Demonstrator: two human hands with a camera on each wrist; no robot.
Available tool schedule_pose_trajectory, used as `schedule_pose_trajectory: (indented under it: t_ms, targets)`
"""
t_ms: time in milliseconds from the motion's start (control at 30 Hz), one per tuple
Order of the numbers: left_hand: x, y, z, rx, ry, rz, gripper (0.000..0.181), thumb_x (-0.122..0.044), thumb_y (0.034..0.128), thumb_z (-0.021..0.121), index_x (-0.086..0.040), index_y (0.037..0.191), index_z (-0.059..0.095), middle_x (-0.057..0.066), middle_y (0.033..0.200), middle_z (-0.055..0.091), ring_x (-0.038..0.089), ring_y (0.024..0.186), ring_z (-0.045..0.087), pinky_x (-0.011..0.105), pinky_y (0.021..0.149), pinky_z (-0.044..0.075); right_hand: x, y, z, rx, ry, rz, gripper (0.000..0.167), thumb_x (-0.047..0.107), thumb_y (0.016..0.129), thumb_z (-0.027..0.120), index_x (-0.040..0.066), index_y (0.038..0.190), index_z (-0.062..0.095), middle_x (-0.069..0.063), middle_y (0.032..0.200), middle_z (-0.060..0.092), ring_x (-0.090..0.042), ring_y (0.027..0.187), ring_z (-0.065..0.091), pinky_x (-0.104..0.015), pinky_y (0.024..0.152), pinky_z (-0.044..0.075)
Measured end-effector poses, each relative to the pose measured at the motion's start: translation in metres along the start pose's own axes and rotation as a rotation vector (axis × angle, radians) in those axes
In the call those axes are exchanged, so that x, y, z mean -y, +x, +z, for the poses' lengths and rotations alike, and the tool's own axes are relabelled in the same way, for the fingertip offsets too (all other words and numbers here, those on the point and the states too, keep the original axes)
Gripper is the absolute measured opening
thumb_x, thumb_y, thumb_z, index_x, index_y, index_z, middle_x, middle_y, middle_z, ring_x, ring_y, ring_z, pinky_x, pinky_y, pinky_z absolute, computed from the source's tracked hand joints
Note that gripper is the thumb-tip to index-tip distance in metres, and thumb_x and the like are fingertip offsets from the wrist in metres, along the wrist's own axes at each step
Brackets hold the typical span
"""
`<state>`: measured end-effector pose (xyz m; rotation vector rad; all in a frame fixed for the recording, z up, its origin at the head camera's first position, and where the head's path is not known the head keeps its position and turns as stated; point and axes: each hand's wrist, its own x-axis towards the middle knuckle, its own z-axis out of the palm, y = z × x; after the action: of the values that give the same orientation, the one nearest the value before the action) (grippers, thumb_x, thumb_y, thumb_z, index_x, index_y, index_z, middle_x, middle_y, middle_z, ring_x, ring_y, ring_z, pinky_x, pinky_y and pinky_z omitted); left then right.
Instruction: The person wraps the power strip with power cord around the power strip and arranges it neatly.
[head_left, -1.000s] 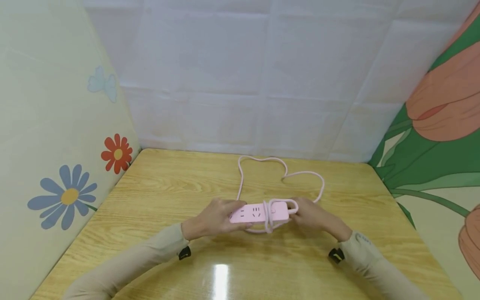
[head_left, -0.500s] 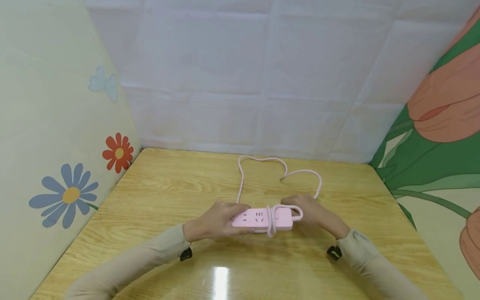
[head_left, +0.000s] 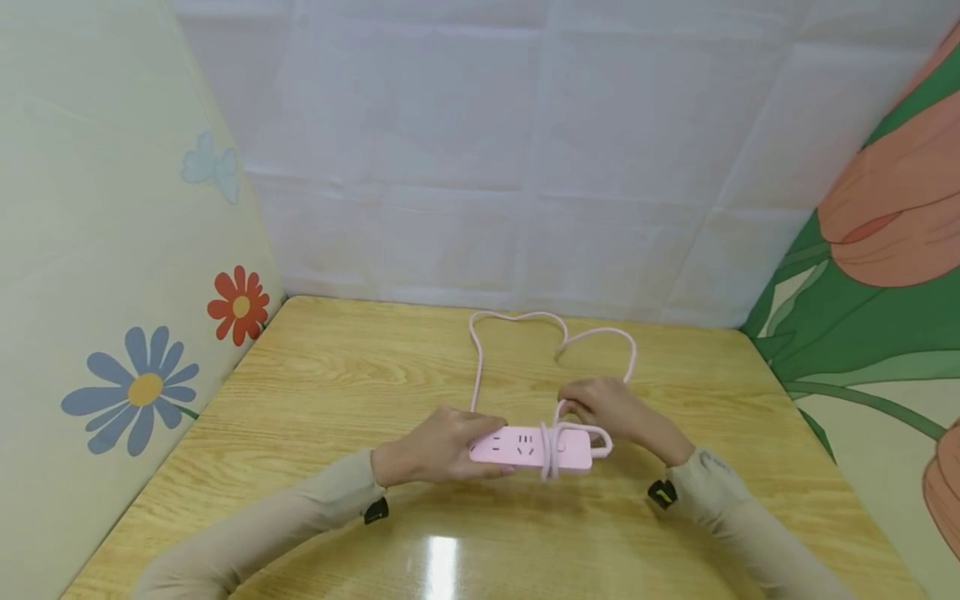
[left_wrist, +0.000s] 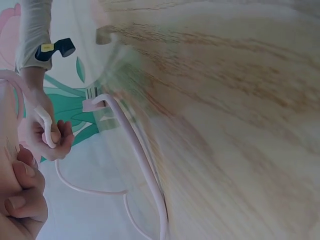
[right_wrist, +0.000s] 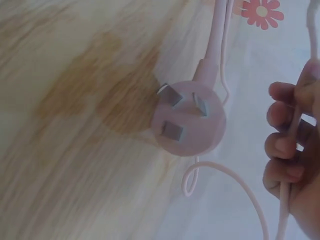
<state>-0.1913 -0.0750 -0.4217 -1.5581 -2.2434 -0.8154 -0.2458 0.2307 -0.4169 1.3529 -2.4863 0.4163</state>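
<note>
A pink power strip (head_left: pixel 506 447) is held a little above the table in the head view, its socket face up. My left hand (head_left: pixel 442 446) grips its left end, thumb along the far edge. Turns of pink cord (head_left: pixel 550 452) wrap the strip near its right end. Just beyond that end, my right hand (head_left: pixel 618 408) holds the cord, with a stretch running from the fingers to the strip. Curled fingers (right_wrist: pixel 281 145) around the cord show in the right wrist view. The three-pronged plug (right_wrist: pixel 187 120) stands near the tabletop there, apart from that hand; the head view does not show it.
Loose cord (head_left: pixel 477 358) loops across the far part of the wooden table (head_left: pixel 360 350). A white sheet (head_left: pixel 405 167) hangs behind the table's back edge. Flower-printed panels flank it at the left (head_left: pixel 112 250) and right (head_left: pixel 885 333).
The power strip and left hand have moved slightly right and nearer to me. My right hand has shifted left and away, drawing out a stretch of cord; the loose loop has moved slightly left.
</note>
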Motion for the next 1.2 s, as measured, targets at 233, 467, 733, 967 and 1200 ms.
schedule_pose_trajectory:
  t_ms: [233,467,733,967,1200]
  targets:
    - [0.000,0.003,0.001,0.019,0.001,0.014,0.054,-0.048,0.0906,0.068,0.001,0.114,0.066,0.007,0.089,0.072,0.000,0.062,0.058,0.004,0.053,0.039,0.000,0.003,-0.001,0.009,0.027,-0.013,0.024,-0.012,0.081,0.065,0.009,0.091,0.068,0.002,0.078,0.060,-0.011,0.068,0.055,-0.028,0.057,0.048]
    - [-0.004,0.004,0.002,0.062,-0.013,0.021,0.054,-0.045,0.0874,0.072,0.000,0.115,0.066,0.006,0.089,0.072,-0.001,0.063,0.055,0.004,0.053,0.039,0.001,0.000,0.001,-0.018,-0.087,0.005,0.005,0.007,0.088,0.069,0.010,0.087,0.065,-0.001,0.081,0.064,-0.017,0.066,0.060,-0.030,0.052,0.048]
    - [-0.005,0.006,0.007,0.064,0.014,0.059,0.050,-0.045,0.0872,0.072,-0.002,0.113,0.066,0.000,0.085,0.070,-0.004,0.062,0.052,0.003,0.053,0.037,-0.007,-0.004,0.003,-0.109,-0.161,-0.007,0.049,0.051,0.104,0.037,0.017,0.071,0.051,0.007,0.064,0.053,-0.007,0.049,0.040,-0.024,0.042,0.033]
    - [-0.008,0.004,0.012,0.079,0.034,0.099,0.053,-0.054,0.0923,0.063,-0.006,0.113,0.066,-0.001,0.087,0.071,-0.004,0.064,0.053,0.003,0.055,0.037,-0.009,-0.004,0.002,-0.178,-0.224,0.000,0.061,0.067,0.098,0.030,0.023,0.057,0.037,0.013,0.053,0.036,-0.002,0.046,0.027,-0.022,0.040,0.024]
    - [-0.010,0.006,0.013,0.132,0.024,0.069,0.050,-0.052,0.0898,0.067,-0.006,0.112,0.067,-0.002,0.086,0.071,-0.005,0.063,0.051,0.003,0.054,0.037,-0.002,0.003,-0.004,-0.159,-0.223,0.032,0.060,0.070,0.095,0.037,0.024,0.056,0.037,0.014,0.051,0.033,-0.001,0.045,0.025,-0.020,0.040,0.021]
